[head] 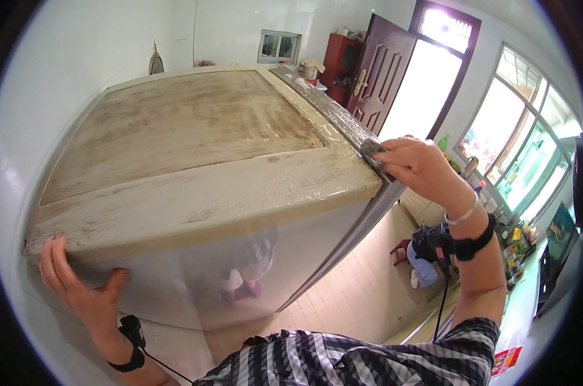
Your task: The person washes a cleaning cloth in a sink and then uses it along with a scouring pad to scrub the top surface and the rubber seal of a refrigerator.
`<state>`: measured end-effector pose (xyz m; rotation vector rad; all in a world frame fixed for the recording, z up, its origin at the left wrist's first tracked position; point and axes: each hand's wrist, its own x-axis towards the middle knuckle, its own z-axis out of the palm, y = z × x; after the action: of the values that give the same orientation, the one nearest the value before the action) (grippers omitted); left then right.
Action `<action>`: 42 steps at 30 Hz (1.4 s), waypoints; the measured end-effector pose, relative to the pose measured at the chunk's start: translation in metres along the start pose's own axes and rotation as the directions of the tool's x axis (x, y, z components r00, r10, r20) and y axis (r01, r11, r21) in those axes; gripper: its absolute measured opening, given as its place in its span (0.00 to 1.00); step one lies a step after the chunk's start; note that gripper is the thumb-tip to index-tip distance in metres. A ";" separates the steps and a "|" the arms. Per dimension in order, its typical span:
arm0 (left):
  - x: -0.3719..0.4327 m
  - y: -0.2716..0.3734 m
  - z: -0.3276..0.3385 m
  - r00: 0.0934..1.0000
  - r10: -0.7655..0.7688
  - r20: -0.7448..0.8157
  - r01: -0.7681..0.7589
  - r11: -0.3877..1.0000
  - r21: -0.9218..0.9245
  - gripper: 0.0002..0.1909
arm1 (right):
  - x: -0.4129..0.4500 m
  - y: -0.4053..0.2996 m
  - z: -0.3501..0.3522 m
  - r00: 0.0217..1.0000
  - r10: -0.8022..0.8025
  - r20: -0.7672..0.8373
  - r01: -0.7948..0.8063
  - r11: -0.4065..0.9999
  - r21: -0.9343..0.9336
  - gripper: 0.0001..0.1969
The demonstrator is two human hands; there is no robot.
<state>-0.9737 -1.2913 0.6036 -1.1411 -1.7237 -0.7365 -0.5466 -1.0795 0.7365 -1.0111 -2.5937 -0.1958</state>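
Note:
Before me is the top of a refrigerator (214, 188), streaked with brown grime around its recessed panel (175, 130). A grey scouring pad (371, 152), possibly steel wool, is pinched in the fingers of my right hand (414, 161). It touches the top edge of the refrigerator door (337, 116) near the front corner. Wet, whitish suds show along that door edge and the adjoining rim. My left hand (76, 284) rests at the near left corner, fingertips over the top edge and thumb spread against the smooth side panel (175, 280).
A dark panelled door (382, 72) stands ajar behind the refrigerator, beside a red cabinet (337, 60). A pot (309, 72) sits near it. Below my right arm, a person (429, 246) is by a red stool (400, 252). Bottles and other items (518, 246) crowd the right side.

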 end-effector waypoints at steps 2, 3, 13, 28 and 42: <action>0.000 0.001 0.002 1.000 0.003 -0.007 -0.003 1.000 -0.009 0.50 | 0.015 0.025 0.013 0.992 -0.108 -0.064 0.101 0.989 -0.111 0.13; 0.000 0.000 0.001 1.000 0.007 -0.011 -0.007 1.000 -0.002 0.50 | 0.027 0.031 0.014 0.991 -0.113 -0.067 0.106 0.989 -0.104 0.13; 0.004 0.008 -0.004 0.999 0.033 -0.036 -0.032 0.999 0.033 0.49 | 0.033 0.067 0.021 0.999 -0.043 -0.013 0.044 0.987 0.157 0.13; 0.003 0.005 -0.005 1.000 0.020 -0.001 -0.020 0.999 0.036 0.49 | -0.038 -0.008 -0.009 0.988 -0.012 -0.156 0.044 0.978 0.202 0.08; 0.002 0.000 -0.006 0.998 0.061 -0.033 -0.061 0.998 0.017 0.49 | -0.017 -0.046 -0.002 1.000 -0.028 -0.001 0.028 0.995 -0.095 0.10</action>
<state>-0.9717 -1.2954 0.6083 -1.1591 -1.6567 -0.6996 -0.5661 -1.1245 0.7322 -1.0059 -2.6192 -0.3305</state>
